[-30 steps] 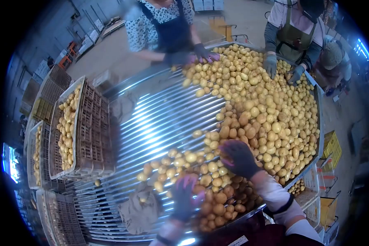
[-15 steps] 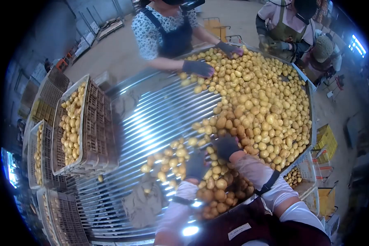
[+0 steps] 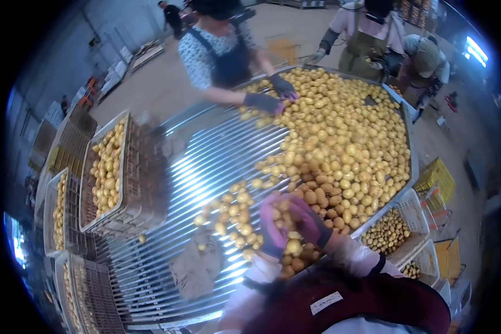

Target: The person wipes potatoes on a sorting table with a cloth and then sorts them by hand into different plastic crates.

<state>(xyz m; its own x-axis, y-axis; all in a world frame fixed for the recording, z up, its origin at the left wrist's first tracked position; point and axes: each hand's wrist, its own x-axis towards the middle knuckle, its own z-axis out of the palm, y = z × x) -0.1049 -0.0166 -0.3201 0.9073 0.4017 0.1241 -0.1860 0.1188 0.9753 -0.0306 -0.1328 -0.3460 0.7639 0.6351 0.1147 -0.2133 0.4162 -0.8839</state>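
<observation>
My left hand, in a grey and purple glove, curves around several potatoes from the left. Cupped against their other side is my right hand, gloved alike, so the potatoes sit between both palms. A potato shows just below my hands, slightly blurred. Beyond them a big heap of potatoes covers the right part of the ribbed metal table. A smaller loose group of potatoes lies left of my left hand.
Stacked crates of potatoes stand on the left, with more crates below. Across the table, a person's gloved hands touch the heap. Other people are at the far right. A crate of small potatoes sits beside the right edge. A grey cloth lies on the ribs.
My hands have come together, turned palms inward, and gathered potatoes between them. The person across has brought both hands closer together. The whole view has shifted slightly.
</observation>
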